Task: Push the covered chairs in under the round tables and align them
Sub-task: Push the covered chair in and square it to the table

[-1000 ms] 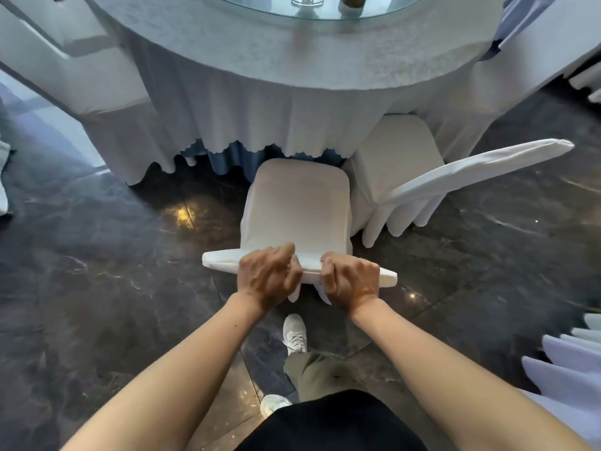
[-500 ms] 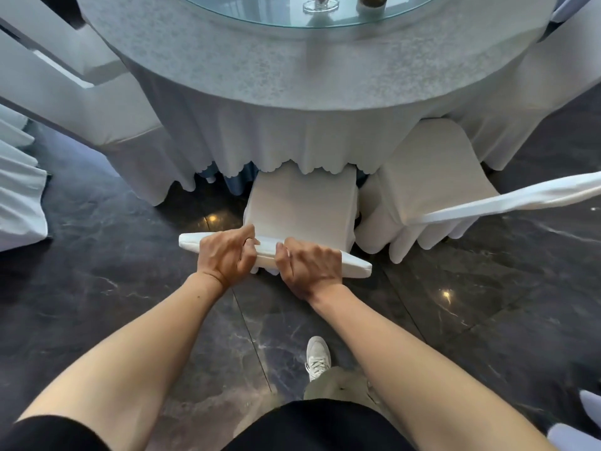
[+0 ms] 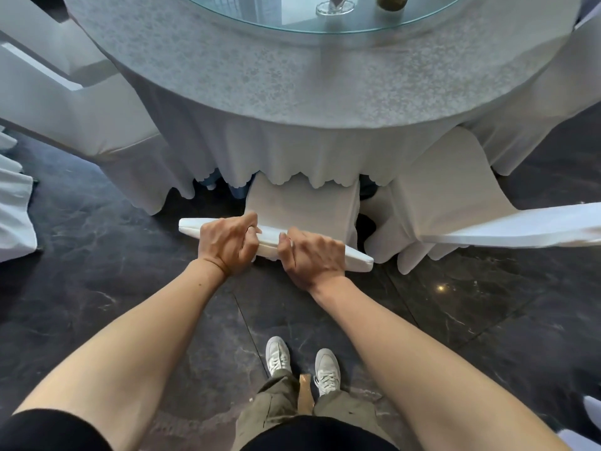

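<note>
A white-covered chair (image 3: 302, 206) stands in front of me with most of its seat under the scalloped skirt of the round table (image 3: 325, 102). Both hands hold the top edge of its backrest. My left hand (image 3: 227, 245) grips the rail left of centre, fingers curled over it. My right hand (image 3: 312, 255) grips it just to the right, close beside the left. A second covered chair (image 3: 448, 187) stands to the right, angled, its seat partly under the cloth and its backrest (image 3: 520, 232) reaching toward the right edge.
Another covered chair (image 3: 81, 118) sits at the table's left side. White fabric (image 3: 13, 203) hangs at the far left edge. A glass turntable (image 3: 292, 14) with a stemmed glass base lies on the table. The floor (image 3: 97, 288) is dark polished marble; my shoes (image 3: 302, 362) stand behind the chair.
The chair has slid forward under the table; its seat, fully exposed a second ago, is now mostly hidden by the cloth. Both hands kept their grip and I stepped forward.
</note>
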Available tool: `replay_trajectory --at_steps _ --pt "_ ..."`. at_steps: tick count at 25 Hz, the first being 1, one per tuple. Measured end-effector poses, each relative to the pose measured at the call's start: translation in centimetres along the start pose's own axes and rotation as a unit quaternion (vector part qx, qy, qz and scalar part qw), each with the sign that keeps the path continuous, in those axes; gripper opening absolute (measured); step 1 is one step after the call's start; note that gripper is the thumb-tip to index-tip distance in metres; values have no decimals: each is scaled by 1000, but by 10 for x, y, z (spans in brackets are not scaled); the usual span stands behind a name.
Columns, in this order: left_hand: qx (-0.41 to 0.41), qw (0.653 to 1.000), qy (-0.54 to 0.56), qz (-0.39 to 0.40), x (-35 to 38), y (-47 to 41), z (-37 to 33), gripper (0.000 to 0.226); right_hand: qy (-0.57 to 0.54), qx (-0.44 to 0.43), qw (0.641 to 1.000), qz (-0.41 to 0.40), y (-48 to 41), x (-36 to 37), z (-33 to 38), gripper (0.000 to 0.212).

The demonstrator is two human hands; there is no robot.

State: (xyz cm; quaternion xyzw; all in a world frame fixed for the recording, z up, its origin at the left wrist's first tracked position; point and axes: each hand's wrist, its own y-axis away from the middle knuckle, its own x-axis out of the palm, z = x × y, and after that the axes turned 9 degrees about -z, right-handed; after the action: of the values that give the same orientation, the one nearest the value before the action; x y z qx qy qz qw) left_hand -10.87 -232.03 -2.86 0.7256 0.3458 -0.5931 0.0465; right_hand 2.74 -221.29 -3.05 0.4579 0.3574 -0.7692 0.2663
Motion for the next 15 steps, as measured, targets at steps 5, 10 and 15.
replay_trajectory --at_steps 5,10,15 --pt "10 1000 -10 25 5 -25 25 36 22 10 1000 -1 -25 10 10 46" --pt "31 999 -5 28 4 -24 27 36 23 25 999 2 -22 11 8 50" --pt "-24 998 36 36 -7 -13 8 37 21 69 996 47 -13 0 8 60"
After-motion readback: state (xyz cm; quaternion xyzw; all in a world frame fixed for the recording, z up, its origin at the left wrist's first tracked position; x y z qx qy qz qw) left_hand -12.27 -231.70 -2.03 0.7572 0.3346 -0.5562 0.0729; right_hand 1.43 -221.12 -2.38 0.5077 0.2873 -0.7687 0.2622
